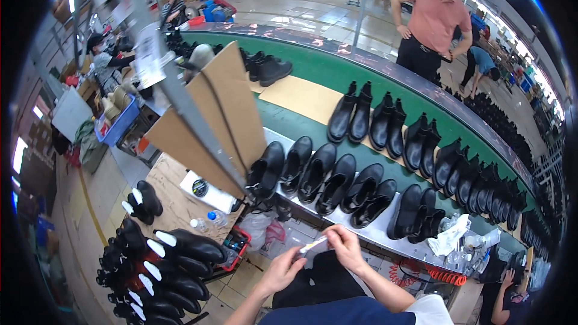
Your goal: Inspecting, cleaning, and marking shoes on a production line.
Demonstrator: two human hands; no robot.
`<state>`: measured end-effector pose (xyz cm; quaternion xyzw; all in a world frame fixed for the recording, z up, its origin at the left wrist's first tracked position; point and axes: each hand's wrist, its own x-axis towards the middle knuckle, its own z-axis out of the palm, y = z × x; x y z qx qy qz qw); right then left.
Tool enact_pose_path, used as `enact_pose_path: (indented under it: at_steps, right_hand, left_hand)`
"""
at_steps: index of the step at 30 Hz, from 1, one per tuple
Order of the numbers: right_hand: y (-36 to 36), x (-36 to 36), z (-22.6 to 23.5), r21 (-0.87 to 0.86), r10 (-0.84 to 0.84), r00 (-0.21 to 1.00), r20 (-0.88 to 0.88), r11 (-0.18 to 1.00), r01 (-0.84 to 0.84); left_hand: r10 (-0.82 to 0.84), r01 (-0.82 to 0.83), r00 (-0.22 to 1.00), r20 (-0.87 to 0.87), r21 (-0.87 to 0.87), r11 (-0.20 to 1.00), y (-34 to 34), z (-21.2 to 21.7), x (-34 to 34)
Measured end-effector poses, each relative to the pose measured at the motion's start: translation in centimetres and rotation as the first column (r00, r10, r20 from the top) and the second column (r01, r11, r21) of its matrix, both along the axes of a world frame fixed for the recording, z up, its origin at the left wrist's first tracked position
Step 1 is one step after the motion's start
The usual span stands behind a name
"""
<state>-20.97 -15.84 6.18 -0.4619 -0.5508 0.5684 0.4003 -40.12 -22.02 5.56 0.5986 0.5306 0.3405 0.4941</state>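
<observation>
Between my hands, above my lap, is a small slender white stick-like thing (313, 244) with a yellowish mark; its exact kind is too small to make out. My left hand (285, 269) is closed, pinching its lower end. My right hand (344, 248) is closed at its upper end, thumb and fingertips pressed together. Just beyond my hands, a row of black ankle boots (319, 168) stands on a pale metal ledge (289, 200). More black boots (380, 123) stand in pairs on the green conveyor belt (313, 72) behind.
At my left, a rack of black boots (180, 265) with white inserts stands by a wooden table (171, 174) with small bottles (217, 219). A cardboard panel (223, 108) and grey post rise beyond. Red coiled hose (445, 275) hangs at right. A person (433, 18) stands across the belt.
</observation>
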Motion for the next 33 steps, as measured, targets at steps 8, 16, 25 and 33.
enact_pose_path:
  at_steps: [8, 16, 25, 33]
  right_hand:
    - [3.4, 11.4, 2.9, -0.011, -0.244, 0.912, -0.331, 0.967, 0.255]
    - [13.3, 18.1, 6.4, 0.096, -0.449, 0.829, -0.334, 0.859, 0.504]
    - [15.8, 23.2, 5.6, -0.192, -0.783, 0.548, -0.295, 0.611, 0.768]
    - [17.7, 22.1, 2.4, -0.475, -0.811, 0.581, 0.067, 0.487, 0.733]
  left_hand:
    - [-0.359, 0.362, 0.932, -0.043, 0.091, 0.928, 10.3, 4.8, 14.1]
    - [-0.418, 0.387, 0.903, 0.104, 0.230, 0.893, 24.2, 7.3, 16.6]
    - [0.711, -0.409, 0.641, 0.290, -0.655, 0.635, 58.4, -13.2, -3.5]
    - [0.847, -0.893, 0.426, -0.319, -0.297, 0.338, 68.7, -21.8, -2.8]
